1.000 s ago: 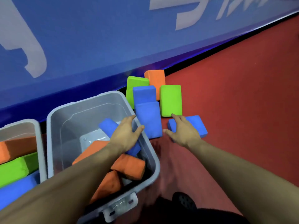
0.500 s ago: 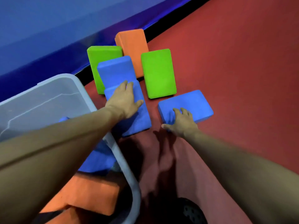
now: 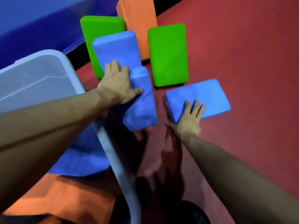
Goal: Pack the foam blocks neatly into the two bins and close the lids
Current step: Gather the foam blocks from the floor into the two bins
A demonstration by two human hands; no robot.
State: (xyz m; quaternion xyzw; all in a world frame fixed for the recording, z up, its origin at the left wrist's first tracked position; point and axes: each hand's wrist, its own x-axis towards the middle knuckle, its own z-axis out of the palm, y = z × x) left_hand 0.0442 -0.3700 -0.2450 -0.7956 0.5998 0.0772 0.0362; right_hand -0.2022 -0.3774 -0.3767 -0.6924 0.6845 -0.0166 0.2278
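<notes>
Several foam blocks lie on the red floor beside the clear plastic bin (image 3: 69, 65). My left hand (image 3: 118, 83) grips the far left edge of the middle blue block (image 3: 142, 109), which is tilted with its near end against the bin. My right hand (image 3: 189, 118) holds the near edge of the right blue block (image 3: 203, 96), fingers spread on top and thumb at its side; that block lies flat. Behind them are another blue block (image 3: 116, 46), two green blocks (image 3: 97, 33) (image 3: 168, 55) and an orange block (image 3: 139, 18). The bin holds a blue block (image 3: 80, 159) and an orange block (image 3: 64, 199).
A blue padded wall (image 3: 40, 18) with a black base strip runs along the back left. Red floor (image 3: 242, 62) stretches to the right. A dark shoe (image 3: 191, 212) shows at the bottom edge. The second bin is out of view.
My left hand left the bin, landed on the middle blue block and now clasps its far edge, tilting it. My right hand spread over the right blue block. The view moved closer.
</notes>
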